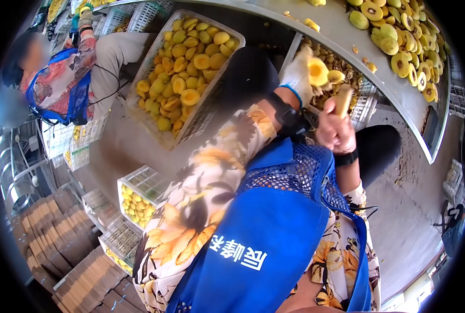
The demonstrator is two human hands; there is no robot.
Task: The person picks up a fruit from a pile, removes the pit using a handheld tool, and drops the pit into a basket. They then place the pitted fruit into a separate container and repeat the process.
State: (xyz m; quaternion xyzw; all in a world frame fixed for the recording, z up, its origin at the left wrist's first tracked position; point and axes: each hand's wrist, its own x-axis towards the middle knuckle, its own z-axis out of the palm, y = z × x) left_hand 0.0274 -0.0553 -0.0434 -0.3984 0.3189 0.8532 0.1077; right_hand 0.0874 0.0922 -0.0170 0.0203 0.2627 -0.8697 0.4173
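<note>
— At the table's edge, what did the left hand [299, 75] have?

— Gloved in white, it was curled round a halved yellow fruit [317, 71], held up beside the table. Close by, the bare right hand [336, 131] was fisted on a wooden-handled tool [343, 100].

— And around them?

— A crate of whole fruit [185, 68] stood near, cut halves [394, 44] lay on the steel table [342, 36], and a co-worker [60, 83] sat farther off.

A curved steel worktop [342, 36] arcs before me in daylight. Beneath it spreads grey concrete floor [415, 208]; far left of it, white slatted crates [146, 180] and stacked brown cardboard [60, 235] stand together.
</note>
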